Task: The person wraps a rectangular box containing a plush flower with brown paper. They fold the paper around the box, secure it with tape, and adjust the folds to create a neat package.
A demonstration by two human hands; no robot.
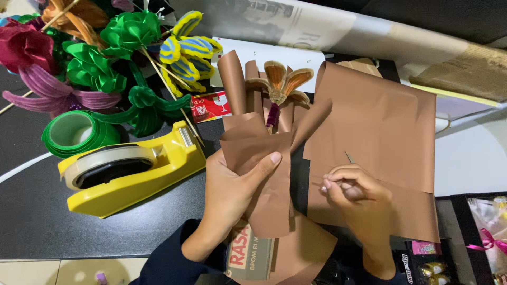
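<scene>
The left hand (232, 184) is wrapped around the gathered lower part of a brown paper bouquet wrap (259, 158), thumb pressed flat across the front fold, fingers curled behind, so that is a firm grasp on the wrap with a brown-and-orange ribbon flower (281, 82) poking out of the top on a dark purple fuzzy stem (273, 113). The wrap sits at the middle of the black table (31, 211), held just above it. The paper looks light and thin, creasing readily, and probably a little slick on its satin face, so a pinch low down where the layers bunch seems the safest hold; squeezing higher would likely crush the petals, which look soft and easy to bend. The right hand (354, 192) rests on a loose brown paper sheet (375, 126) lying flat to the right, fingers pinched shut on something slim, with a thin pointed tip showing above the knuckles; what it is I cannot tell. To the left stands a yellow tape dispenser (132, 171), beside a roll of green ribbon (74, 132), and behind them a cluster of green, purple and blue-and-yellow ribbon flowers (127, 47).
</scene>
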